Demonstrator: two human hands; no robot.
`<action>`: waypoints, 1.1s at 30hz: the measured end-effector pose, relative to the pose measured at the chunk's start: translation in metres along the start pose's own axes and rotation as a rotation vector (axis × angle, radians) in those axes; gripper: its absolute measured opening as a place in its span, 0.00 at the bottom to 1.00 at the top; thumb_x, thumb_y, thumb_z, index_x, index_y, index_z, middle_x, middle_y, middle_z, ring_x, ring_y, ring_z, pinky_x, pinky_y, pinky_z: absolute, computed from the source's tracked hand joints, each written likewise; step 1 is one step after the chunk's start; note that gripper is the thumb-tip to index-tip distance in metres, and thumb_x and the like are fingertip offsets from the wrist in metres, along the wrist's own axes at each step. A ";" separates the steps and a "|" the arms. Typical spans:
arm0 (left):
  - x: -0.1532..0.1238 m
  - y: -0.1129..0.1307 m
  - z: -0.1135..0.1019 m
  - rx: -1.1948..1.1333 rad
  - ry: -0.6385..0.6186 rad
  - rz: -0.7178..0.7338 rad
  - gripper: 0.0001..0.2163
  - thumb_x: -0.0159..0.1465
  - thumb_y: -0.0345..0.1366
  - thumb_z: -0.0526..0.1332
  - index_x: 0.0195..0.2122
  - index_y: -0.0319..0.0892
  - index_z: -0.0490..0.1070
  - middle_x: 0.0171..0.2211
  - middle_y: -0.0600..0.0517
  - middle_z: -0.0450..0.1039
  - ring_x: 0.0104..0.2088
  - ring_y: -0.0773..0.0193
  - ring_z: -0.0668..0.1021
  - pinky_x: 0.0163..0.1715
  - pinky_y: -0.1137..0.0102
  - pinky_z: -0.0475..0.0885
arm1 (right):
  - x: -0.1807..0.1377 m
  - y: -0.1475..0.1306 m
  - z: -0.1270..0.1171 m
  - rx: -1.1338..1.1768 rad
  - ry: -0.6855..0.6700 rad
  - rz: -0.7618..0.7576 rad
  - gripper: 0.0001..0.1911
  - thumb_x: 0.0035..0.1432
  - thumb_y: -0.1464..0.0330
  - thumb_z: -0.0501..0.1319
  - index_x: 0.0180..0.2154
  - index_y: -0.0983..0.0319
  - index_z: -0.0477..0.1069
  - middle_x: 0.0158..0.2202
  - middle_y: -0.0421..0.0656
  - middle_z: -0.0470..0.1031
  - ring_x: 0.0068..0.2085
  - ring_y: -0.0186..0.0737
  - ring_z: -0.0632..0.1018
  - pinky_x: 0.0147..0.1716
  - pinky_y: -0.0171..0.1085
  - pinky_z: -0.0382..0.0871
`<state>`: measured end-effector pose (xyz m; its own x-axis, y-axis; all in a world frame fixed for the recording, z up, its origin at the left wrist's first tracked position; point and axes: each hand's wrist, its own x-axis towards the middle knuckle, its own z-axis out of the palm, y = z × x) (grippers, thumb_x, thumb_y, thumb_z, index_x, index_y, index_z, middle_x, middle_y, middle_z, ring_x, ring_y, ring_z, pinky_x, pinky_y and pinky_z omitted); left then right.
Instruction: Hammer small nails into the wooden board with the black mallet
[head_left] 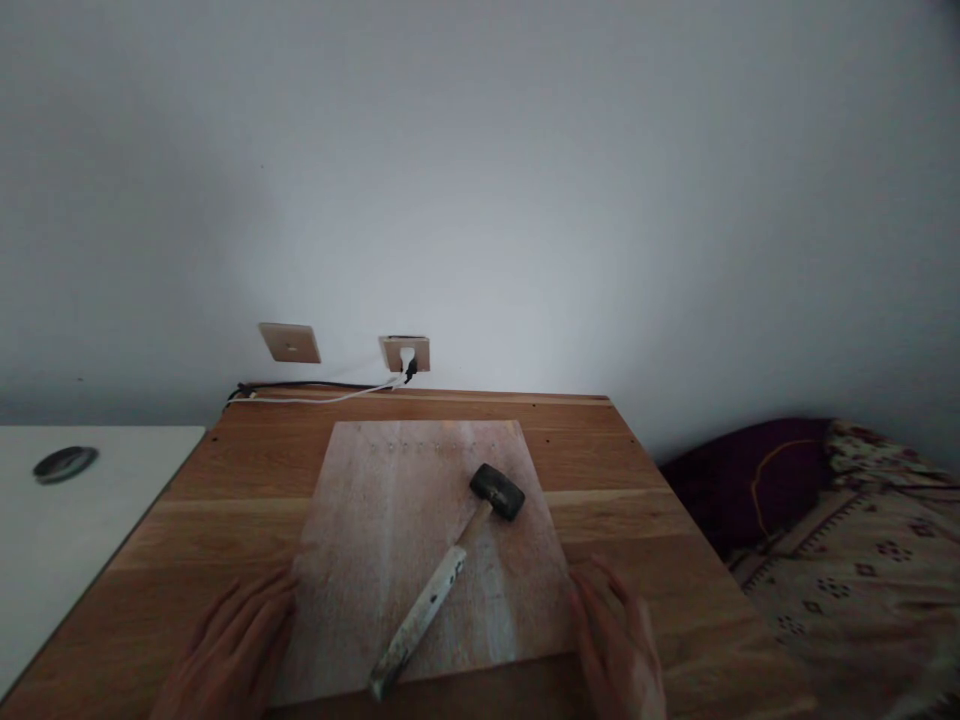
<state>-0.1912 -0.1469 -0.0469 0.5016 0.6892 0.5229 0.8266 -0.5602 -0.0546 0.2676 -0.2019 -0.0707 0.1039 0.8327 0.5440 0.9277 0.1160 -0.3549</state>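
Observation:
A thin, square wooden board [360,560] lies flat on the wooden table, with a row of small marks or nails near its far edge. Diagonally across it rests a mallet [431,605] with a black head and a worn, whitish handle, the handle end reaching the board's near edge. My left hand [232,645] is at the board's left edge, fingers stretched out and fingertips against it. At the right edge is my right hand [616,640], fingers apart and touching the side of the board. Neither hand is on the mallet.
The wooden table [637,500] meets a pale wall. A socket [420,352] holds plugs, and a white cable [322,401] and a black one run left. To the left, a white surface [97,540] bears a dark oval object [66,464]. Patterned fabric [870,560] lies at right.

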 end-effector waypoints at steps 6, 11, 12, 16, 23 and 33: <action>0.040 0.022 0.003 -0.125 0.035 -0.271 0.12 0.72 0.42 0.53 0.49 0.49 0.74 0.51 0.48 0.80 0.50 0.52 0.81 0.50 0.58 0.76 | 0.026 -0.043 0.012 0.210 0.067 0.000 0.19 0.75 0.70 0.51 0.62 0.56 0.69 0.46 0.45 0.82 0.48 0.43 0.83 0.46 0.42 0.79; 0.095 0.019 0.025 -0.211 -0.052 -0.383 0.14 0.72 0.42 0.52 0.49 0.46 0.75 0.48 0.46 0.80 0.48 0.52 0.82 0.50 0.57 0.76 | 0.050 -0.098 0.026 0.166 -0.151 -0.199 0.26 0.68 0.77 0.54 0.64 0.53 0.69 0.50 0.49 0.78 0.46 0.44 0.82 0.43 0.40 0.81; 0.108 0.015 0.030 -0.231 -0.102 -0.406 0.14 0.72 0.41 0.52 0.50 0.45 0.74 0.49 0.45 0.80 0.49 0.51 0.81 0.51 0.57 0.75 | 0.055 -0.107 0.029 0.132 -0.258 -0.252 0.30 0.65 0.81 0.53 0.63 0.53 0.70 0.54 0.50 0.77 0.47 0.45 0.82 0.43 0.41 0.81; 0.153 -0.005 0.048 -0.274 -0.274 -0.422 0.15 0.70 0.33 0.53 0.54 0.41 0.73 0.53 0.40 0.77 0.54 0.49 0.78 0.56 0.55 0.72 | 0.076 -0.126 0.038 -0.011 -0.621 -0.336 0.33 0.59 0.86 0.55 0.59 0.55 0.74 0.61 0.49 0.74 0.54 0.52 0.79 0.50 0.48 0.79; 0.188 -0.025 0.071 -0.282 -0.422 -0.393 0.17 0.67 0.27 0.53 0.54 0.39 0.74 0.53 0.38 0.75 0.56 0.48 0.76 0.57 0.55 0.70 | 0.100 -0.107 0.022 0.086 -0.707 -0.312 0.33 0.62 0.87 0.53 0.61 0.54 0.72 0.58 0.45 0.76 0.58 0.45 0.77 0.57 0.43 0.74; 0.187 -0.042 0.088 -0.496 -0.311 -0.406 0.16 0.69 0.30 0.50 0.49 0.40 0.77 0.49 0.41 0.78 0.50 0.51 0.79 0.55 0.58 0.71 | 0.122 -0.079 0.002 0.093 -0.806 -0.223 0.32 0.61 0.85 0.51 0.60 0.57 0.75 0.58 0.48 0.76 0.57 0.45 0.78 0.59 0.43 0.72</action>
<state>-0.1097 0.0463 -0.0218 0.2896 0.9455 0.1490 0.7868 -0.3239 0.5254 0.2056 -0.1083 0.0219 -0.3991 0.9126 -0.0883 0.8591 0.3386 -0.3837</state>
